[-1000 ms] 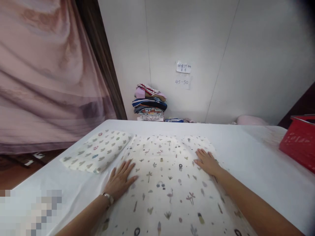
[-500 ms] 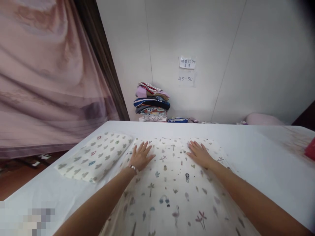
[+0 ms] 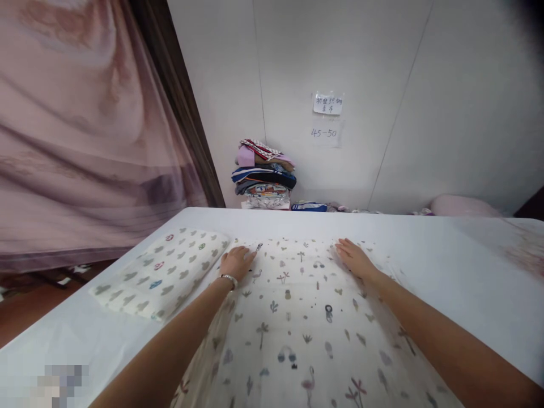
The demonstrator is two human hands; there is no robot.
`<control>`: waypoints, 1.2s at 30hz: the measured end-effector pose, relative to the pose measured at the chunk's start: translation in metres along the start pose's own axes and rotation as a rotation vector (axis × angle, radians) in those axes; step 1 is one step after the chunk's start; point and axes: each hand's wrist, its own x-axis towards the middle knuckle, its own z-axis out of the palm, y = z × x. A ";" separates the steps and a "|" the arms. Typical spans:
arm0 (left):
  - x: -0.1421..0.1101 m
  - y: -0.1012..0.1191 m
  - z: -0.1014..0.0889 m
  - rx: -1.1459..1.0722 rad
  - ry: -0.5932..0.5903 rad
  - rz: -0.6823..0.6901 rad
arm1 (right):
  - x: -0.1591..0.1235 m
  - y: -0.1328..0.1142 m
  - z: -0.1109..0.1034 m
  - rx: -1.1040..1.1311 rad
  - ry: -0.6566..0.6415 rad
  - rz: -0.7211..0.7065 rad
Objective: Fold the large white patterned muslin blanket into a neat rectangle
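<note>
A white cloth (image 3: 293, 317) with small palms and flamingos lies spread along the middle of the counter (image 3: 459, 272), its far end near the counter's far edge. The left hand (image 3: 238, 262), a bracelet (image 3: 230, 280) at its wrist, rests at the cloth's far left corner, fingers bent, thumb apart; the right hand (image 3: 355, 258) is towards the far right corner, fingers close together. I cannot tell whether either pinches fabric. A cloud-patterned cloth (image 3: 165, 269) lies folded by the counter's left edge, just beside the spread one.
</note>
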 end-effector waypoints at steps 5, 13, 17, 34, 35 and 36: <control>0.031 0.019 0.003 0.065 0.039 0.200 | 0.026 0.007 -0.008 -0.210 0.038 -0.028; 0.052 0.035 0.011 0.177 0.046 0.336 | 0.022 -0.003 -0.008 -0.349 0.132 -0.151; 0.047 0.035 0.009 0.200 0.111 0.386 | 0.006 -0.003 -0.003 -0.344 0.153 -0.274; 0.044 0.025 0.002 0.149 0.022 0.335 | 0.002 0.012 -0.018 -0.313 0.117 -0.174; 0.047 0.025 0.001 0.123 0.015 0.301 | 0.006 0.013 -0.020 -0.290 0.113 -0.122; 0.050 0.025 0.001 0.100 0.010 0.266 | 0.010 0.015 -0.022 -0.270 0.103 -0.066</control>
